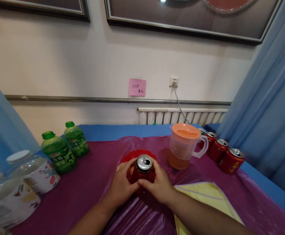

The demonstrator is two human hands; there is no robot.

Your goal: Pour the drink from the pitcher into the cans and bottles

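Observation:
An opened red drink can (144, 167) stands upright near the middle of the table, its silver top facing me. My left hand (125, 179) wraps its left side and my right hand (159, 183) its right side, with the thumbs close together in front. Behind and partly under the can shows a red scalloped dish (135, 153); the hands hide most of it. To the right is a clear pitcher (180, 148) with an orange lid and some amber liquid inside. A folded yellow cloth (207, 195) lies beneath my right forearm.
Several red cans (232, 161) line the right side. Two green bottles (59, 155) and clear jars with white lids (32, 171) stand on the left. Purple plastic sheeting (95, 182) covers the blue table. Behind are a radiator (162, 116) and a plugged-in cord (178, 99).

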